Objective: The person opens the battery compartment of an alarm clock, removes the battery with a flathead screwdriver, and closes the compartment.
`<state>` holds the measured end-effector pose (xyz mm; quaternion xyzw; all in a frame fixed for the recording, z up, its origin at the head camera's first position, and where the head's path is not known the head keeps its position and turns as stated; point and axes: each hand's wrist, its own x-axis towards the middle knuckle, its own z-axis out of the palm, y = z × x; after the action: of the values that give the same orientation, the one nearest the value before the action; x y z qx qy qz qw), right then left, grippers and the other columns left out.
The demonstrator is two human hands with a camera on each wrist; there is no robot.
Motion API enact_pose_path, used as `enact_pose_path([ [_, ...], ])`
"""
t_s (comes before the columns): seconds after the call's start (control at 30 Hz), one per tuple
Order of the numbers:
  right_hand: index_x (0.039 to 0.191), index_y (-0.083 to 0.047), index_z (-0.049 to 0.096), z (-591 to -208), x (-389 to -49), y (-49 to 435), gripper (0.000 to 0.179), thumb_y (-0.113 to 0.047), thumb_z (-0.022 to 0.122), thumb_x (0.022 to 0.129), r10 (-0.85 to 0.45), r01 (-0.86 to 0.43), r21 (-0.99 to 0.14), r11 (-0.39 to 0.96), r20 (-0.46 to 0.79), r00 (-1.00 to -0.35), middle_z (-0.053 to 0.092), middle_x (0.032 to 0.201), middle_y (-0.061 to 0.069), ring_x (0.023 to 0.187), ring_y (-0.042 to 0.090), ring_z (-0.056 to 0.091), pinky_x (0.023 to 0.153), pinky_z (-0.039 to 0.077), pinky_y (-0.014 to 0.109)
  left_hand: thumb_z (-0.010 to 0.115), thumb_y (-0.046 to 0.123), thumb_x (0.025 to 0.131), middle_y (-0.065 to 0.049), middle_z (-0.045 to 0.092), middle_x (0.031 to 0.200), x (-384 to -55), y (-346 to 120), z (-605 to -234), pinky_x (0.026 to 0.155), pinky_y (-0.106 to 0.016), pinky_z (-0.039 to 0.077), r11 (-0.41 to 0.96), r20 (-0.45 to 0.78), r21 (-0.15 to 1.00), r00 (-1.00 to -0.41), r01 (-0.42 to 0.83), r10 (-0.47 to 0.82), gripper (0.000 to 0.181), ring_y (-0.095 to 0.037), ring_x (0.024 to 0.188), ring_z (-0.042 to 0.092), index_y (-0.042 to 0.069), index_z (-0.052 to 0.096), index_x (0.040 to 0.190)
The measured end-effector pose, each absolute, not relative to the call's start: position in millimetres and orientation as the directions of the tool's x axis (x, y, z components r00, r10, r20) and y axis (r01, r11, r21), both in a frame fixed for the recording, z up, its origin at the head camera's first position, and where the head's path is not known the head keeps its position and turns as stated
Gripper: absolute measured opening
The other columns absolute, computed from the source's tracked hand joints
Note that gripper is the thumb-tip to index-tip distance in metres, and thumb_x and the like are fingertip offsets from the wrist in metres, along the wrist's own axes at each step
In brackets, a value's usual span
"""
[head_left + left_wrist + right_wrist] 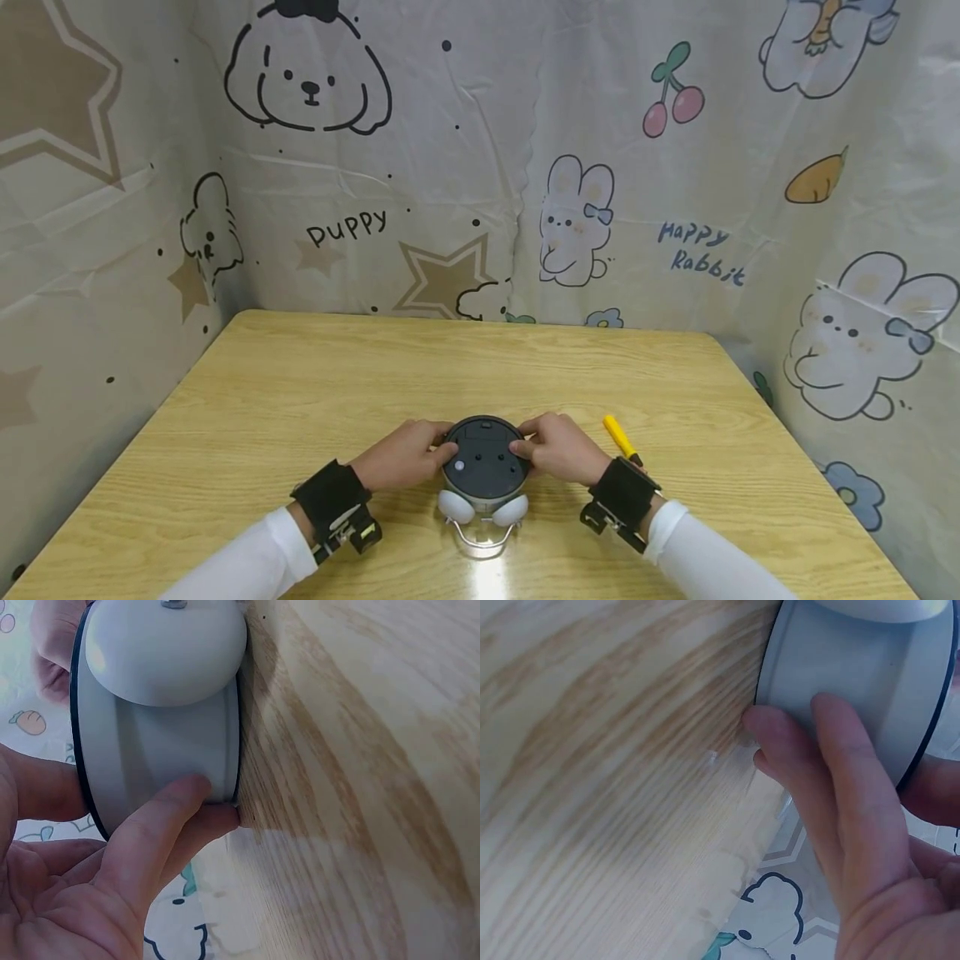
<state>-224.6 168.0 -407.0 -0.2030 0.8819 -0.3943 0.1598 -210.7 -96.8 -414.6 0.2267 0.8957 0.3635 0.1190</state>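
A twin-bell alarm clock point(486, 477) lies face down on the table, its black back up and its two white bells and wire handle pointing toward me. My left hand point(401, 454) grips its left edge, thumb on the back and fingers along the side. On the opposite edge my right hand point(566, 448) grips it in the same way. In the left wrist view the fingers point(161, 832) press the pale casing point(157, 750) close to the tabletop. The right wrist view shows the fingers point(855, 780) against the casing's other side. The clock's face is hidden underneath.
A screwdriver with a yellow handle point(618, 435) lies on the wooden table point(360, 375) just beyond my right wrist, partly hidden by it. A printed cloth point(465, 167) hangs behind the table and along both sides.
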Motion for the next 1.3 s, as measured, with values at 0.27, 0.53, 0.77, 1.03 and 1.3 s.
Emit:
enact_pose_path([
  [0.27, 0.128, 0.011, 0.067, -406.4, -224.8, 168.7, 0.037, -0.014, 0.065, 0.101, -0.483, -0.23, -0.754, 0.616, -0.13, -0.866, 0.079, 0.097, 0.019, 0.075, 0.02, 0.078, 0.067, 0.064, 0.036, 0.059, 0.018, 0.105, -0.023, 0.072, 0.128, -207.8, -97.5, -414.1, 0.074, -0.028, 0.057, 0.616, -0.07, 0.744, -0.887, 0.258, 0.456, 0.044, -0.019, 0.104, 0.071, -0.005, 0.058, 0.142],
  [0.53, 0.123, 0.008, 0.071, -403.4, -227.4, 170.3, 0.036, -0.018, 0.07, 0.098, -0.483, -0.263, -0.727, 0.634, -0.108, -0.869, 0.079, 0.087, 0.012, 0.07, 0.024, 0.077, 0.066, 0.063, 0.039, 0.06, 0.019, 0.105, -0.025, 0.071, 0.129, -207.5, -97.9, -415.6, 0.075, -0.028, 0.06, 0.612, -0.061, 0.745, -0.885, 0.267, 0.461, 0.05, -0.024, 0.108, 0.074, -0.008, 0.052, 0.146],
  [0.77, 0.119, 0.002, 0.074, -399.3, -229.2, 168.5, 0.033, -0.021, 0.073, 0.095, -0.463, -0.314, -0.667, 0.676, -0.054, -0.885, 0.079, 0.091, 0.01, 0.075, 0.02, 0.076, 0.066, 0.062, 0.032, 0.059, 0.017, 0.106, -0.027, 0.061, 0.143, -207.5, -98.4, -411.7, 0.091, -0.035, 0.061, 0.615, -0.048, 0.73, -0.875, 0.299, 0.482, 0.053, -0.033, 0.124, 0.069, -0.009, 0.046, 0.15],
  [1.03, 0.117, -0.008, 0.076, -391.3, -230.0, 154.2, 0.026, -0.022, 0.076, 0.094, -0.473, -0.449, -0.534, 0.716, 0.102, -0.875, 0.076, 0.116, 0.011, 0.094, 0.023, 0.073, 0.077, 0.061, 0.032, 0.066, 0.04, 0.102, -0.021, 0.053, 0.155, -207.8, -97.9, -410.5, 0.108, -0.048, 0.052, 0.579, 0.03, 0.711, -0.839, 0.4, 0.543, 0.071, -0.032, 0.137, 0.06, -0.001, 0.043, 0.156],
  [1.3, 0.112, -0.011, 0.078, -394.2, -225.5, 141.4, 0.023, -0.023, 0.08, 0.091, -0.512, -0.517, -0.438, 0.735, 0.142, -0.847, 0.064, 0.112, 0.011, 0.095, 0.017, 0.056, 0.077, 0.049, 0.029, 0.08, 0.051, 0.087, -0.014, 0.049, 0.158, -208.2, -91.9, -413.1, 0.109, -0.046, 0.05, 0.541, 0.04, 0.717, -0.801, 0.439, 0.597, 0.095, -0.026, 0.138, 0.056, 0.006, 0.037, 0.16],
])
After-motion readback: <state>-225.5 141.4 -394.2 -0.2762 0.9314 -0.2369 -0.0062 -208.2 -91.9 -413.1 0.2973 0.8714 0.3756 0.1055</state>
